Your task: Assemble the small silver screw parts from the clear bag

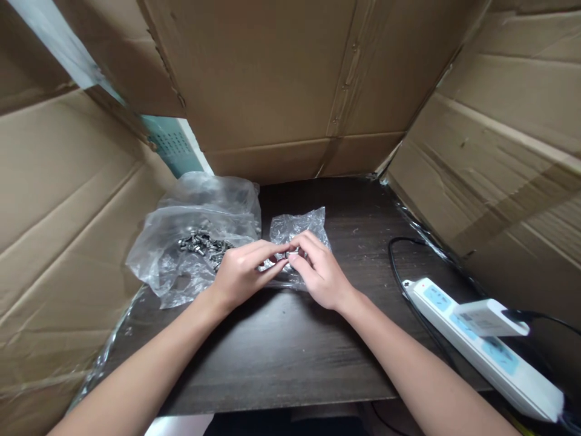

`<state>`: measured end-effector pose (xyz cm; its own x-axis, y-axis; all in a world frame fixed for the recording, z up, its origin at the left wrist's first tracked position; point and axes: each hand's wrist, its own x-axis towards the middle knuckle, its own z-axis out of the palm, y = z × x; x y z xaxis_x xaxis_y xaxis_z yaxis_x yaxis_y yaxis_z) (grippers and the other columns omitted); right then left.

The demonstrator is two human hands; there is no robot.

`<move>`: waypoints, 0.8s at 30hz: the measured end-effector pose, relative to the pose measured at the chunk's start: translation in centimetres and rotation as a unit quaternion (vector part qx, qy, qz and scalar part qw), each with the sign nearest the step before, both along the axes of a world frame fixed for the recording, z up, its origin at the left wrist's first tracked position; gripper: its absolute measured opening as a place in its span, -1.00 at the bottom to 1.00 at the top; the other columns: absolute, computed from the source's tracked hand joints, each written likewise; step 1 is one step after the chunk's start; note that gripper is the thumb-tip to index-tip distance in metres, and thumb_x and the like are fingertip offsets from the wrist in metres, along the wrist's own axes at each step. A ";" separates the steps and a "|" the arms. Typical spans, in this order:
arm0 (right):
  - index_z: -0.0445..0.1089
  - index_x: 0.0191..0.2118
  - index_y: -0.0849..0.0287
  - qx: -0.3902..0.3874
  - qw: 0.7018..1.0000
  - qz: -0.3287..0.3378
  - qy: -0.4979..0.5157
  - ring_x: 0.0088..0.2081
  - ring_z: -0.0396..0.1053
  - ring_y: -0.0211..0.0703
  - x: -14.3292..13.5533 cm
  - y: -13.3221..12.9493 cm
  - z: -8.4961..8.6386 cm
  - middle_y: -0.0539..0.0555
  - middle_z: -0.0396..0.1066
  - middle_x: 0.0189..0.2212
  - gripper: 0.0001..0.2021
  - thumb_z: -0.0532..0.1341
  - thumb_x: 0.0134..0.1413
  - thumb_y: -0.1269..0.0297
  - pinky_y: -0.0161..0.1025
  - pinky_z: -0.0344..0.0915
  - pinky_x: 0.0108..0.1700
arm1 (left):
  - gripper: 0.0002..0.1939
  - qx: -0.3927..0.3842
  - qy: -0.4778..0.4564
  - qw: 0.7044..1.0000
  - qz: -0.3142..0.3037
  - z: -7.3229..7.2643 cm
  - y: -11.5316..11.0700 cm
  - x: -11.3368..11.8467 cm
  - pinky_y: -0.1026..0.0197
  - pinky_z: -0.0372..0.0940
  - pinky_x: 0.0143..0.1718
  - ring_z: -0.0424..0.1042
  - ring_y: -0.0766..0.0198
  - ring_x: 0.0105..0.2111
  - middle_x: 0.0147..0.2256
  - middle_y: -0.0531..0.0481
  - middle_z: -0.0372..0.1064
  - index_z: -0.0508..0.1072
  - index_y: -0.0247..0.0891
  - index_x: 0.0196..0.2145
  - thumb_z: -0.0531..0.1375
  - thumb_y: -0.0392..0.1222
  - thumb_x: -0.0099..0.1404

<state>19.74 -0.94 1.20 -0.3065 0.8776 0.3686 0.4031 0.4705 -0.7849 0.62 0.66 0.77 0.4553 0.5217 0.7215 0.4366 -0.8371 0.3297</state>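
Observation:
My left hand (247,266) and my right hand (320,269) meet over the middle of the dark table. Between their fingertips is a small shiny metal piece (293,255), too small and too covered to name exactly. Both hands pinch it, thumbs and forefingers closed. Just behind and under my hands lies a small clear plastic bag (313,219); what it holds is hidden. Left of my left hand, a larger clear plastic bag (158,242) lies open, with a heap of small dark metal parts (200,243) in it.
Cardboard walls (272,72) enclose the dark wooden table (290,357) at the back and both sides. On the right lies a white power strip (481,357) with a white adapter (492,318) plugged in. A black cable (394,266) curves beside it.

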 end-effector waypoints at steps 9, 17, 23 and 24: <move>0.29 -0.35 0.14 0.009 1.000 0.007 -0.022 -0.27 0.29 -0.17 -0.1 0.1 -0.4 0.05 0.26 -0.29 -0.78 0.04 0.36 0.30 -0.19 0.24 -0.20 | -0.82 -0.008 0.015 1.000 0.006 -0.6 0.1 -0.2 0.35 0.45 -0.37 0.55 0.33 -0.38 -0.29 -0.07 0.58 0.55 -0.33 -0.10 0.24 -0.27 0.37; 0.29 -0.26 0.13 0.022 0.999 0.000 -0.029 -0.33 0.27 -0.19 0.1 0.2 -0.2 0.05 0.29 -0.25 -0.92 0.09 0.30 0.36 -0.20 0.24 -0.27 | -0.82 -0.010 0.011 1.000 0.007 -0.5 0.3 -0.2 0.34 0.44 -0.38 0.55 0.33 -0.40 -0.31 -0.06 0.58 0.56 -0.32 -0.10 0.25 -0.27 0.35; 0.30 -0.25 0.13 0.015 0.999 0.005 -0.039 -0.28 0.30 -0.16 0.1 0.1 -0.3 0.06 0.29 -0.25 -0.88 0.06 0.33 0.35 -0.20 0.24 -0.26 | -0.82 -0.010 0.014 1.000 0.006 -0.6 0.2 -0.2 0.34 0.44 -0.38 0.54 0.34 -0.40 -0.30 -0.06 0.58 0.56 -0.31 -0.10 0.24 -0.27 0.36; 0.31 -0.23 0.13 0.015 0.999 0.002 -0.040 -0.28 0.30 -0.16 0.1 0.1 -0.3 0.06 0.30 -0.24 -0.90 0.07 0.32 0.35 -0.19 0.24 -0.26 | -0.82 -0.010 0.011 1.000 0.007 -0.6 0.3 -0.3 0.34 0.44 -0.38 0.55 0.34 -0.40 -0.30 -0.06 0.58 0.56 -0.31 -0.10 0.25 -0.27 0.36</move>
